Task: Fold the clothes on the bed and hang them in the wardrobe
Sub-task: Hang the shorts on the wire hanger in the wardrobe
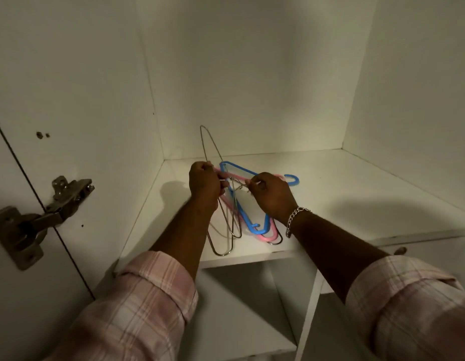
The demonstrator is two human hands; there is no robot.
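A tangle of hangers lies on a white wardrobe shelf. A blue plastic hanger and a pink plastic hanger lie flat, with thin wire hangers across them. My left hand grips one wire hanger, whose loop sticks up toward the back corner. My right hand, with a chain bracelet at the wrist, pinches the wire hook between the two hands. No clothes are in view.
The wardrobe's white back and side walls enclose the shelf. A metal door hinge sits on the left wall by the open door. Below the shelf are lower compartments with a vertical divider. A small knob shows at the right.
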